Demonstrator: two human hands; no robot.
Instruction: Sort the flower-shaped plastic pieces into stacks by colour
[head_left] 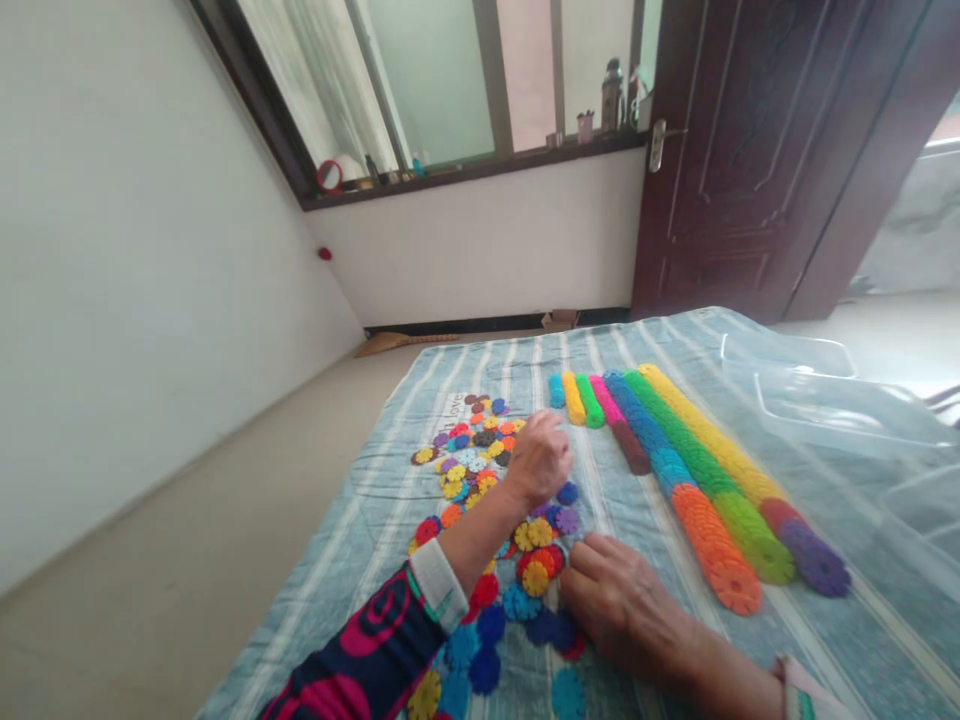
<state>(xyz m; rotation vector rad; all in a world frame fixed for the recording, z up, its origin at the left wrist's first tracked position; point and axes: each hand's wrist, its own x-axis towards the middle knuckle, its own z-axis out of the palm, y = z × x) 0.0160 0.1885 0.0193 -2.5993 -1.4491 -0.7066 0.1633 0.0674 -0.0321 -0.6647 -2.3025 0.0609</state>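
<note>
My left hand point(540, 458) is above the far right side of the loose pile, its fingers curled together near a short blue row point(556, 391) of notched plastic discs. Whatever those fingers hold is hidden. On the pile's right edge rests my right hand point(619, 590), closed, with its fingertips out of sight beside red and yellow discs point(535, 578). The pile mixes blue discs point(485, 668), purple discs point(567, 520) and several other colours. To the right lie overlapping rows sorted by colour, among them an orange row point(716, 550), a green row point(697, 460) and a yellow row point(705, 435).
A striped blue cloth point(360, 520) covers the surface under everything. Transparent plastic boxes point(840, 410) stand at the right edge. Behind are a window ledge point(480, 172) with small items and a dark red door point(750, 150).
</note>
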